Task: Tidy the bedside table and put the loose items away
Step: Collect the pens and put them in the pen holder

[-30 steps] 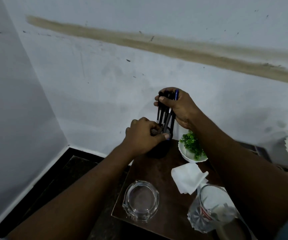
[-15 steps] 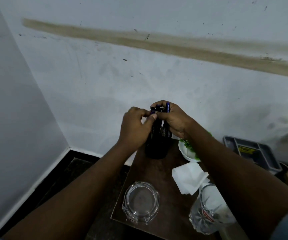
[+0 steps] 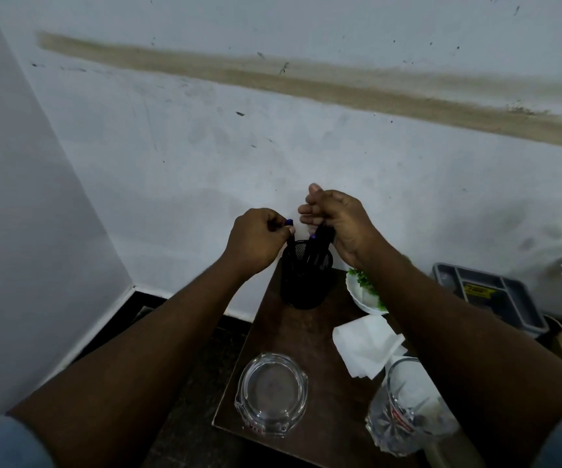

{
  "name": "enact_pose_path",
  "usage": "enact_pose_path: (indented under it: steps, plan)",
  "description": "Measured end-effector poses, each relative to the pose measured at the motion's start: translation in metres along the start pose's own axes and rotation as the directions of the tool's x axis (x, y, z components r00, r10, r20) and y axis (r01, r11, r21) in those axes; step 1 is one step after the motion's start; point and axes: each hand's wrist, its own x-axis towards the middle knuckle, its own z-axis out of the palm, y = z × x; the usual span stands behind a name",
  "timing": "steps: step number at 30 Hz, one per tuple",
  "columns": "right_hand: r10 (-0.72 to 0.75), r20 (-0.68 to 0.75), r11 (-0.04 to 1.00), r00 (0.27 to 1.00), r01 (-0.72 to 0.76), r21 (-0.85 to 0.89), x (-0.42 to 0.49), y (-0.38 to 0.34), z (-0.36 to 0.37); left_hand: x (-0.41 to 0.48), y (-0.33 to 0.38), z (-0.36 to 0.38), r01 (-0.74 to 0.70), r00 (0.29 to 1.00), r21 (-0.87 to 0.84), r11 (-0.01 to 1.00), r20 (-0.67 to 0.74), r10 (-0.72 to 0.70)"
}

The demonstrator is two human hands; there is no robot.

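Dark pens point(image 3: 313, 246) upright in mesh holder point(image 3: 306, 278)

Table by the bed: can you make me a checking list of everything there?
Surface: small brown table.
Job's things: black mesh holder stands at the back, with pens in it.
Clutter: ashtray, tissue, glass, bowl of greens.
Hands: left hand pinches a blue-capped pen at the holder's rim; right hand is over the pens, grip unclear.
Cables: nothing seen.
Surroundings: stained white wall; grey tray at the right.
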Motion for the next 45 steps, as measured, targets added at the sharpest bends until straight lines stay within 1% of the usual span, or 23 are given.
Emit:
enact_pose_path:
  steps: [1,3,6,8,11,13,15,16,18,19,20,21,23,25,28,30,33,35,37,39,41,43,45]
  plan:
    - [-0.003,-0.043,1.0,0.999,0.003,0.009,0.001,-0.002,0.0,0.001,0.001,0.0,0.0,1.0,-0.014,1.0,0.015,0.001]
    - [-0.022,-0.128,0.998,0.992,0.015,-0.056,0.001,-0.004,0.002,0.002,0.005,0.0,0.011,0.996,-0.044,0.999,0.088,-0.007]
    - [-0.086,-0.179,0.964,0.98,0.036,-0.265,-0.002,-0.003,0.005,0.0,0.007,0.001,0.069,0.975,-0.065,0.995,0.218,-0.054]
    - [-0.132,-0.165,0.896,0.977,0.047,-0.441,-0.007,-0.006,0.004,-0.001,0.005,0.003,0.102,0.954,-0.075,0.992,0.29,-0.077]
    - [-0.259,-0.087,0.689,0.962,0.121,-0.715,-0.019,-0.025,0.003,-0.004,0.004,0.002,0.104,0.944,-0.075,0.992,0.322,-0.074]
    - [-0.321,-0.001,0.528,0.947,0.178,-0.83,-0.032,-0.042,0.004,-0.007,0.004,-0.005,0.076,0.951,-0.071,0.995,0.306,-0.051]
    - [-0.329,0.115,0.378,0.937,0.243,-0.893,-0.046,-0.061,0.004,-0.01,0.001,-0.014,0.03,0.947,-0.05,0.998,0.32,-0.012]
    - [-0.279,0.175,0.337,0.944,0.266,-0.903,-0.053,-0.07,0.003,-0.013,-0.001,-0.018,0.007,0.936,-0.021,1.0,0.351,0.001]
    - [-0.02,0.272,0.371,0.962,0.26,-0.892,-0.068,-0.081,0.005,-0.02,-0.002,-0.026,-0.043,0.908,0.053,0.998,0.418,0.017]
    - [0.131,0.306,0.396,0.943,0.233,-0.888,-0.075,-0.082,0.007,-0.023,-0.002,-0.028,-0.075,0.9,0.067,0.995,0.435,0.039]
    - [0.229,0.328,0.385,0.916,0.224,-0.895,-0.079,-0.078,0.011,-0.025,-0.002,-0.027,-0.108,0.897,0.054,0.993,0.435,0.074]
    - [0.251,0.337,0.353,0.907,0.239,-0.905,-0.082,-0.072,0.014,-0.027,-0.001,-0.025,-0.134,0.9,0.021,0.991,0.421,0.113]
    - [0.128,0.313,0.304,0.941,0.263,-0.916,-0.081,-0.061,0.017,-0.028,0.005,-0.02,-0.158,0.922,-0.045,0.986,0.351,0.164]
    - [0.002,0.281,0.269,0.96,0.27,-0.925,-0.073,-0.061,0.014,-0.021,0.01,-0.018,-0.17,0.956,-0.04,0.985,0.236,0.174]
    - [-0.045,0.267,0.282,0.963,0.269,-0.921,-0.059,-0.074,0.004,-0.002,0.017,-0.018,-0.174,0.979,0.028,0.984,0.112,0.169]
    - [-0.083,0.268,0.273,0.96,0.28,-0.92,-0.05,-0.079,0.001,0.008,0.019,-0.015,-0.162,0.98,0.073,0.984,0.131,0.152]
    - [-0.081,0.305,0.196,0.949,0.315,-0.929,-0.038,-0.067,0.005,0.013,0.015,-0.006,-0.151,0.975,0.149,0.977,0.188,0.122]
    - [-0.092,0.303,0.16,0.948,0.315,-0.936,-0.034,-0.053,0.008,0.012,0.011,0.0,-0.14,0.977,0.142,0.98,0.182,0.114]
    - [-0.151,0.279,0.172,0.948,0.303,-0.937,-0.033,-0.043,0.007,0.011,0.008,0.004,-0.13,0.982,0.117,0.985,0.153,0.112]
    - [-0.218,0.255,0.231,0.942,0.304,-0.924,-0.035,-0.039,0.003,0.008,0.005,0.005,-0.109,0.985,0.092,0.99,0.142,0.096]
    - [-0.259,0.242,0.255,0.935,0.308,-0.916,-0.039,-0.038,-0.002,0.007,0.004,0.005,-0.095,0.985,0.083,0.992,0.154,0.081]
    - [-0.254,0.236,0.226,0.938,0.295,-0.928,-0.043,-0.038,-0.006,0.006,0.005,0.004,-0.086,0.984,0.083,0.993,0.163,0.072]
    - [-0.199,0.228,0.198,0.953,0.266,-0.943,-0.046,-0.038,-0.008,0.005,0.007,0.003,-0.083,0.983,0.096,0.992,0.173,0.066]
